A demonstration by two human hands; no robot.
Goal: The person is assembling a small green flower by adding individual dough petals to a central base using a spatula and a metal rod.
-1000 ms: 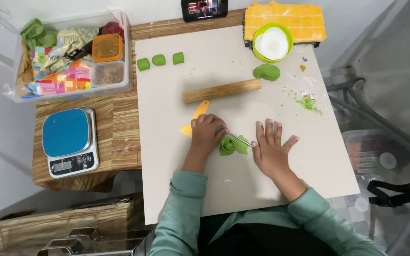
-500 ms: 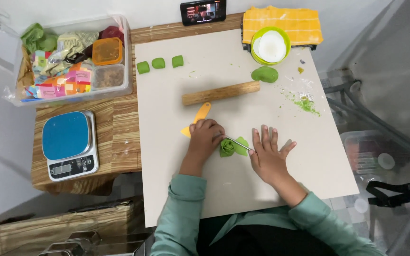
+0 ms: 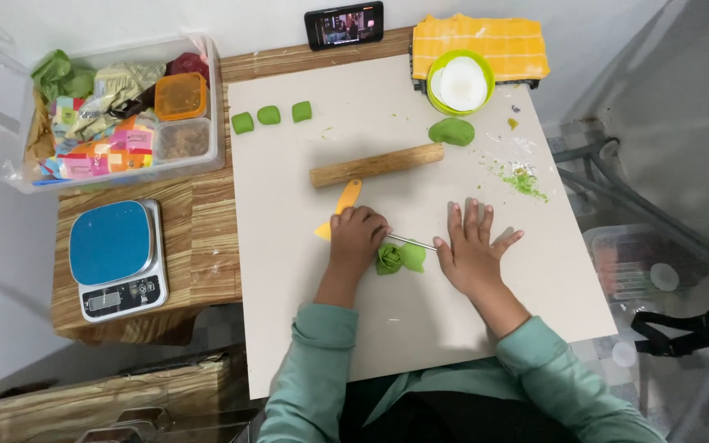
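A small folded piece of green dough [image 3: 400, 258] lies on the pale board [image 3: 387, 344] between my hands. My left hand [image 3: 356, 239] is closed in a fist just left of the dough and grips a thin metal stick [image 3: 413, 243] that runs right, over the dough's top edge. My right hand [image 3: 471, 253] rests palm down on the board with its fingers spread, and its thumb side is by the stick's tip. A yellow-handled scraper [image 3: 345, 201] lies partly hidden behind my left hand.
A wooden rolling pin [image 3: 375, 164] lies across the board above my hands. Also here are three green dough cubes [image 3: 269, 115], a green dough lump [image 3: 451, 131], crumbs [image 3: 523, 176], a lidded green bowl [image 3: 461, 82], a phone [image 3: 344, 25], a plastic bin [image 3: 116, 107] and a blue scale [image 3: 112, 254].
Both hands stay at the green dough in nearly the same places. Only the view shifts slightly.
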